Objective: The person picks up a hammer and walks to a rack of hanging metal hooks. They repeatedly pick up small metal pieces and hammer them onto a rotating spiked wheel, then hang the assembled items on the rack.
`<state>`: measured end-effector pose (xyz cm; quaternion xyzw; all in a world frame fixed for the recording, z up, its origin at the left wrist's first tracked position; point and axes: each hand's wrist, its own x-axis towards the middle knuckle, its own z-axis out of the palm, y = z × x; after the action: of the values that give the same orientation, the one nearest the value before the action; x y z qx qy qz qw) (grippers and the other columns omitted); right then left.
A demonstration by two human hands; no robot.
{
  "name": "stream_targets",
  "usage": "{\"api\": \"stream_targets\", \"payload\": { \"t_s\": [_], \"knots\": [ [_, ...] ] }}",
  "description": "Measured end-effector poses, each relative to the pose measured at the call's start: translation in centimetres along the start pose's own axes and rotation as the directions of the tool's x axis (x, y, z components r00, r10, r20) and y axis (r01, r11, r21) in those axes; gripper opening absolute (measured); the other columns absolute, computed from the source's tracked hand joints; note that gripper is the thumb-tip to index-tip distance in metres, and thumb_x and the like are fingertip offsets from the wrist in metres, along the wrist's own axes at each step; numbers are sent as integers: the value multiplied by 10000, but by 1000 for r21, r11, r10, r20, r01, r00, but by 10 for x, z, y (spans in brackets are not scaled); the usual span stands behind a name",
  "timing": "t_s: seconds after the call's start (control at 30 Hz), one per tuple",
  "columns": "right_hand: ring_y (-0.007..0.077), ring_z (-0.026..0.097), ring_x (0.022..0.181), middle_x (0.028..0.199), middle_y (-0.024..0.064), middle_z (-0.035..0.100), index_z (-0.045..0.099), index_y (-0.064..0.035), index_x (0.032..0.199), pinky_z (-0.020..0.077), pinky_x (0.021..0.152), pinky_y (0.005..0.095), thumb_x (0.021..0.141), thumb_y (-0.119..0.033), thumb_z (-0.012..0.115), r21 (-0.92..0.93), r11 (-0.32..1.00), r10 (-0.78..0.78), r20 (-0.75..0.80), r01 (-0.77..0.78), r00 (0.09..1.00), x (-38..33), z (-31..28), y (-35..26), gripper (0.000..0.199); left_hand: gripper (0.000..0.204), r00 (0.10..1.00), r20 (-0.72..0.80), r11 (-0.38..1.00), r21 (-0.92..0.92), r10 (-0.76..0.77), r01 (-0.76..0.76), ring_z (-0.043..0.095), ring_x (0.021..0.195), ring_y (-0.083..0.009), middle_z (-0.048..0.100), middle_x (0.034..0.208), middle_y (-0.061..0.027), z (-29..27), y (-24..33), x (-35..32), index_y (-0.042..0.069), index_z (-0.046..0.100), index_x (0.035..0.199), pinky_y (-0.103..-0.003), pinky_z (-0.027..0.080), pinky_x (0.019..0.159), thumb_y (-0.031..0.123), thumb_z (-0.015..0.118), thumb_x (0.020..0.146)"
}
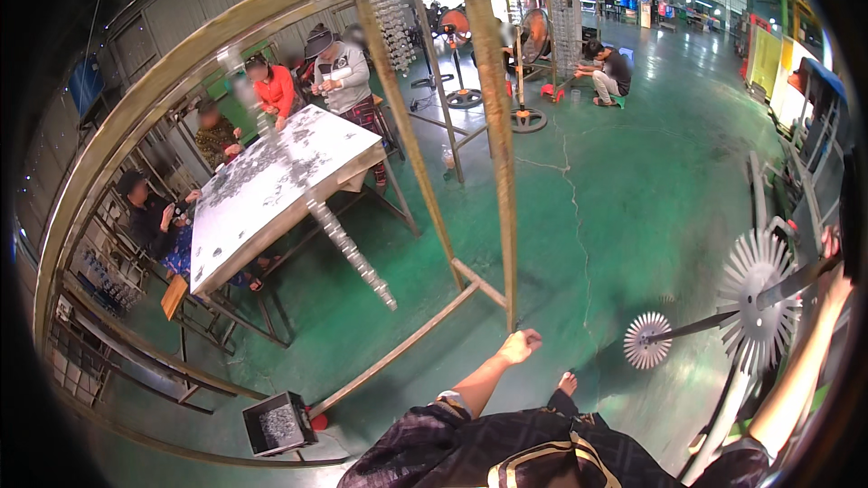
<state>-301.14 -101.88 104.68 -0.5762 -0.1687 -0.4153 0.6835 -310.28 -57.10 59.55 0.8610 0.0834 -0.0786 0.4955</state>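
My right hand (839, 287), at the far right edge, is closed round the end of a dark metal shaft (702, 325). On that shaft sit a large grey slotted metal disc (752, 287) and, farther out, a smaller one (638, 349). My left hand (520, 346) is in front of me with its fingers curled in; what they hold, if anything, is too small to make out. It is close to the foot of an upright of a tall metal frame (503, 172). A string of shiny metal pieces (351, 251) hangs inside the frame, partly blurred.
A white-topped table (334, 140) with scattered small dark parts stands left, with several people around it. A black bin (278, 423) of small parts sits by the frame's base. Farther off are floor fans (535, 36) and a crouching person (610, 72). Metal racks line the right.
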Motion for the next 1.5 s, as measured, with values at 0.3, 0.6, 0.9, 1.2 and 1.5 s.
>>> {"api": "stream_targets", "payload": {
  "t_s": [0.3, 0.6, 0.9, 1.2, 1.5],
  "knots": [
    [59, 288, 347, 496, -13, 318, 438, -51, 720, 334, 395, 208, 895, -315, 463, 135, 985, 67, 258, -104, 964, 157, 153, 234, 318, 329, 805, 176, 743, 531, -566, 407, 612, 831, -294, 651, 842, -121, 0, -134, 59, 105, 673, 832, -386, 486, 721, 397, 538, 765],
    [69, 274, 329, 466, -17, 311, 392, -82, 706, 311, 397, 222, 905, -303, 435, 186, 966, 122, 279, -178, 953, 286, 318, 455, 301, 317, 639, 142, 635, 397, -756, 663, 623, 757, -266, 652, 754, -96, -33, -150, 267, 90, 672, 838, -361, 488, 710, 376, 559, 766],
    [70, 291, 335, 476, -6, 339, 389, -68, 711, 334, 412, 217, 917, -312, 409, 339, 898, 104, 459, -282, 883, 427, 471, 633, 320, 303, 823, -313, 880, -158, -474, 447, 636, 681, -187, 654, 695, -76, -134, -39, 660, 62, 667, 858, -328, 491, 664, 341, 616, 751],
    [74, 319, 342, 482, -4, 344, 382, -75, 691, 348, 399, 225, 890, -320, 419, 395, 844, 77, 580, -363, 811, 518, 616, 814, 318, 223, 558, -230, 597, -430, -798, 677, 596, 580, -123, 633, 638, -47, -157, -39, 816, 52, 661, 768, -272, 476, 588, 258, 579, 743],
    [75, 451, 379, 529, 11, 468, 493, -24, 853, 310, 334, 182, 840, -293, 506, 295, 868, 141, 623, -399, 769, 580, 763, 998, 270, 168, 466, -53, 466, -210, -883, 860, 596, 566, -129, 628, 649, -55, -144, -17, 911, 51, 645, 746, -271, 467, 536, 207, 583, 745]
  ]
}}
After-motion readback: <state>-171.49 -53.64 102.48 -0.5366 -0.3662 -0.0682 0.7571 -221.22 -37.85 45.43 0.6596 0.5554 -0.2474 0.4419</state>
